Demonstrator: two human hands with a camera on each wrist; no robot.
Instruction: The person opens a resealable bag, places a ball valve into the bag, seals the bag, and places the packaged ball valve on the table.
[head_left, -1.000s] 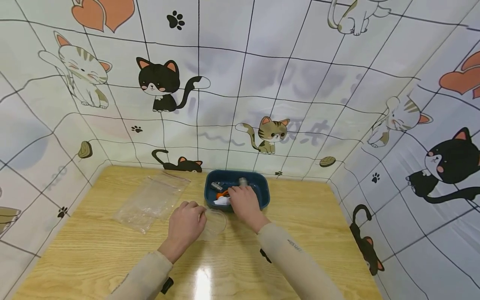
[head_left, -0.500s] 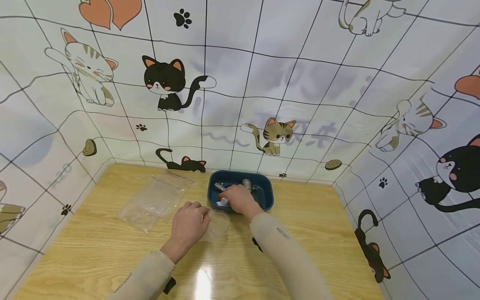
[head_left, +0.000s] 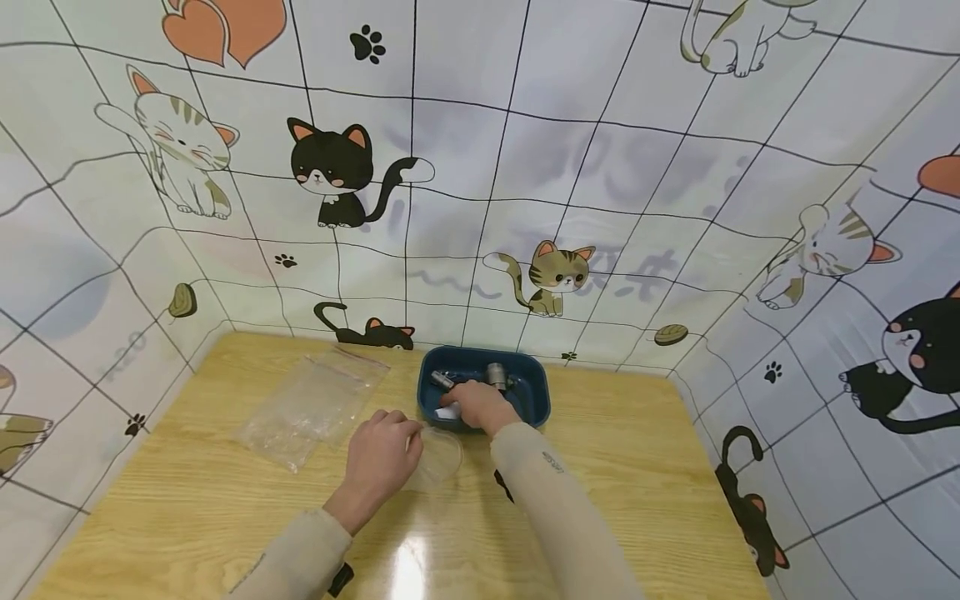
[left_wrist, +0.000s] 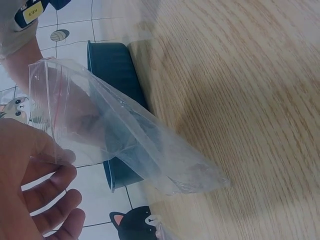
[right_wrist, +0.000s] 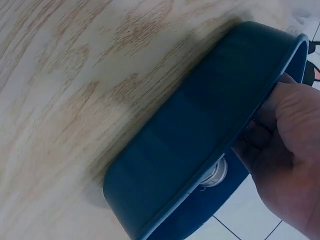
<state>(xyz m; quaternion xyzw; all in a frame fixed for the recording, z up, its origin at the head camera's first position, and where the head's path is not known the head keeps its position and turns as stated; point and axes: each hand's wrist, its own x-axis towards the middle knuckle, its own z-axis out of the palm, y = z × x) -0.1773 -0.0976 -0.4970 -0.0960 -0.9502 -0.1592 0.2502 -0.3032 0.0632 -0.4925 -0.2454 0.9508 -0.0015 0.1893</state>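
My left hand (head_left: 378,457) pinches the top edge of a clear zip bag (left_wrist: 150,145) between thumb and forefinger. The bag hangs with its mouth beside the blue tray (head_left: 546,393). My right hand (head_left: 483,406) reaches down into the tray over its near wall. In the right wrist view its fingers bend inside, their tips hidden, so I cannot tell whether they hold anything. Around that hand in the tray lie a white piece (head_left: 447,412), a small silver metal piece (head_left: 442,380) and a thick metal cylinder (head_left: 497,375).
Flat on the table to the left lies clear zip-bag plastic (head_left: 307,408). The wooden table (head_left: 615,467) backs onto a white cat-print curtain (head_left: 450,208), which also runs along both sides.
My right hand has shifted left within the tray and now covers the orange item seen earlier; the metal cylinder shows more fully. My left hand keeps its hold on the zip bag.
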